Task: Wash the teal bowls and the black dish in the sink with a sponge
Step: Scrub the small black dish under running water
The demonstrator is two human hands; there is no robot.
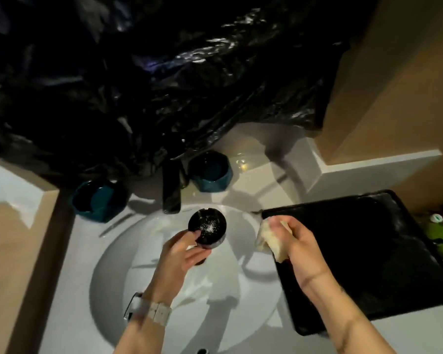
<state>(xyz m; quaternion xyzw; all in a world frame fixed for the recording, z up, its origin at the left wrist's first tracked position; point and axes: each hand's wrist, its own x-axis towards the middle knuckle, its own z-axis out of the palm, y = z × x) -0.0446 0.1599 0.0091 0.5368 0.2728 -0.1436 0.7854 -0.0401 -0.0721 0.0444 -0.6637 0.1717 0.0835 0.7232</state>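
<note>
While the left hand [182,254] grips the black dish [207,229] over the sink [118,256], the right hand [296,241], holding the sponge [266,237], should scrub its inside firmly.

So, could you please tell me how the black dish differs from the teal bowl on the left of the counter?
The black dish is round and glossy black, while the left teal bowl is faceted, teal outside and dark inside. The dish is held over the sink in the left hand, wet with white specks; the bowl rests untouched on the counter beside the faucet. The dish looks smaller. Both sit open side up.
</note>
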